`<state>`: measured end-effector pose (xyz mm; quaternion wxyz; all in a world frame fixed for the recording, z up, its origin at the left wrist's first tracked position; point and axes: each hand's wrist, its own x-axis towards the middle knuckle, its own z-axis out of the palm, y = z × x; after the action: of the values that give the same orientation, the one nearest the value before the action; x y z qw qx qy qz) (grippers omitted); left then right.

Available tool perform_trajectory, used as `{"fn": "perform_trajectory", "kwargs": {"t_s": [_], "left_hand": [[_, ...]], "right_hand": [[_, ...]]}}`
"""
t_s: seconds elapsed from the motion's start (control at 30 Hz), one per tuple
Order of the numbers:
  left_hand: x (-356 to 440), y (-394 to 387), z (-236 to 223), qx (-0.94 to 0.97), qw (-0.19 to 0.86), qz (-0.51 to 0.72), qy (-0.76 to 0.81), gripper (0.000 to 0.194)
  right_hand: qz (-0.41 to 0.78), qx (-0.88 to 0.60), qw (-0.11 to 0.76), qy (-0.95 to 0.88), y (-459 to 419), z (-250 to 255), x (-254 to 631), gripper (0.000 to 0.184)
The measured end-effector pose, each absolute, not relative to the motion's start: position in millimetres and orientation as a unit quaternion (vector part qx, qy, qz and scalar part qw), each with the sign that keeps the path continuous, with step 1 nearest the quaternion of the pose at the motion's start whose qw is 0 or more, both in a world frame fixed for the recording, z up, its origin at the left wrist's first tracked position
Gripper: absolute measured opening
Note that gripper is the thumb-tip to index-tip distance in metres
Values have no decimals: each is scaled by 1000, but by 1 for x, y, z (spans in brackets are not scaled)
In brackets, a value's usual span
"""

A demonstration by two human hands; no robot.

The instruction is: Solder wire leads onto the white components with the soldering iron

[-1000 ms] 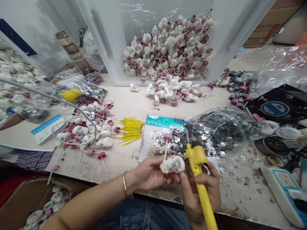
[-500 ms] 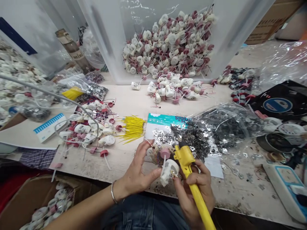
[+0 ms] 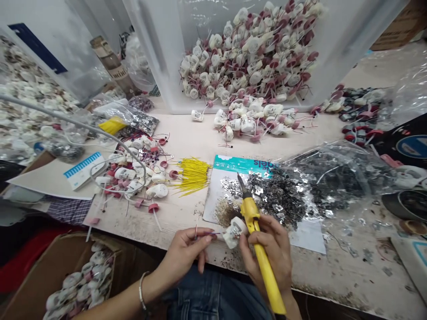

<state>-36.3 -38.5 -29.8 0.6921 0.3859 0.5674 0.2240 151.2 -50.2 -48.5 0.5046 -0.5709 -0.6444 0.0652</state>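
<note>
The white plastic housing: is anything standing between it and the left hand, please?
Nothing visible stands in the way. The left hand holds a thin purple wire whose end lies right by the white plastic housing. The yellow soldering iron is on the housing's other side, with the right hand.

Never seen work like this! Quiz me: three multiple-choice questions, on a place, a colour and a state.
1. Where are the yellow wires? A) cardboard box B) bench, beside the teal-topped card C) clear bin
2. Soldering iron handle colour? A) blue B) yellow C) black
3. Left hand pinches: A) the iron B) nothing C) a thin purple wire

1 B: they lie on the bench left of the card.
2 B: the right hand grips yellow.
3 C: the wire runs from that hand to a white part.
</note>
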Motion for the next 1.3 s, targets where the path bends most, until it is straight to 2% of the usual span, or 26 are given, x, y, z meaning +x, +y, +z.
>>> {"fn": "perform_trajectory", "kwargs": {"t_s": [0.07, 0.13, 0.27, 0.33, 0.47, 0.53, 0.73, 0.83, 1.0, 1.1, 1.23, 1.3], "left_hand": [[-52, -38, -24, 452, 681, 134, 561, 45], [-67, -34, -12, 574, 579, 74, 574, 37], [-72, -22, 8, 765, 243, 147, 578, 27], [-57, -17, 9, 817, 194, 172, 515, 22], [-14, -9, -3, 869, 240, 113, 419, 21], [-2, -6, -11, 865, 260, 97, 418, 13], [-7, 0, -17, 832, 324, 130, 431, 4], [-9, 1, -17, 842, 310, 141, 418, 15], [-7, 0, -20, 867, 261, 164, 391, 14], [-9, 0, -20, 869, 284, 159, 372, 16], [-10, 3, -18, 831, 323, 159, 425, 7], [-9, 6, -18, 811, 337, 145, 455, 13]], "right_hand": [[72, -545, 478, -685, -46, -55, 154, 15], [75, -530, 469, -702, -44, -60, 157, 16], [66, -529, 486, -692, -45, -60, 159, 16], [68, -533, 491, -686, -45, -59, 159, 17], [83, -534, 495, -680, -44, -59, 160, 16], [83, -537, 498, -676, -45, -60, 162, 17], [86, -531, 502, -677, -48, -64, 163, 19], [93, -527, 504, -678, -47, -65, 162, 18], [98, -524, 505, -679, -47, -66, 164, 18], [99, -523, 504, -680, -48, -66, 165, 18], [95, -520, 506, -682, -49, -66, 165, 19], [92, -520, 506, -682, -48, -66, 165, 19]]}}
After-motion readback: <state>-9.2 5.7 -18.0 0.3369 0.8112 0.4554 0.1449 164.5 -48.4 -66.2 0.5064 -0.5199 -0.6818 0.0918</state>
